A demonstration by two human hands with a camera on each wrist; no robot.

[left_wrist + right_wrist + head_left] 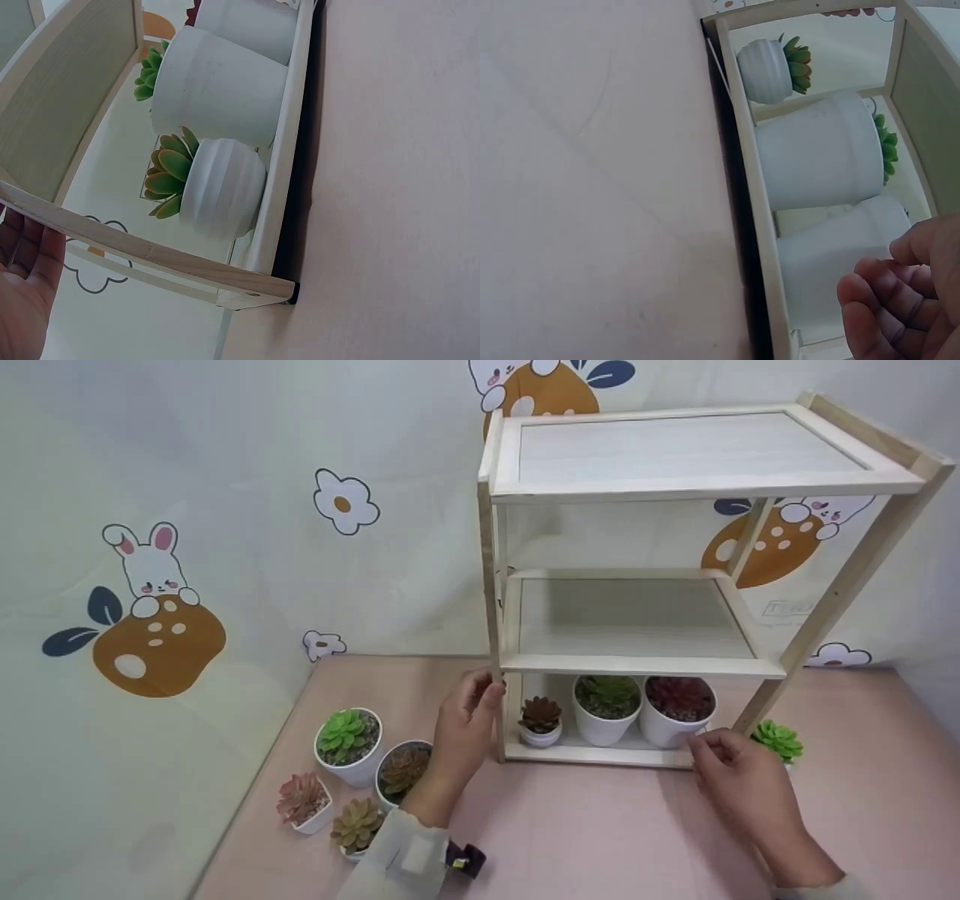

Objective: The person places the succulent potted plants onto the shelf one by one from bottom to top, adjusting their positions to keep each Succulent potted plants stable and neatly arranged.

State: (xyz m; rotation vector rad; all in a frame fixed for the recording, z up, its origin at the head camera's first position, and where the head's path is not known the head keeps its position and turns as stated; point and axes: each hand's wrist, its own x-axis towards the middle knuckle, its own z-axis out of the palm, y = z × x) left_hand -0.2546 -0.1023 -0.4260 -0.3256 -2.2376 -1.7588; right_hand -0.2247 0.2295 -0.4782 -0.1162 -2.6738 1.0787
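My left hand (465,727) grips the left post of a pale wooden shelf rack (637,664), with the fingertips round the post. Close in front of the bottom tier's right end is my right hand (746,784), fingers loosely curled and holding nothing. Along that tier stand a small ribbed white pot with a brownish succulent (541,714), a larger white pot with a green succulent (607,712), and another with a dark red succulent (679,709). The right hand overlaps the last pot (832,270) in the right wrist view.
Left of the rack, several potted succulents sit on the pink tabletop (570,840), among them a bright green one (349,742) and a pinkish one (304,802). Another green succulent (778,741) shows beyond the right post. A patterned cloth (225,472) hangs behind.
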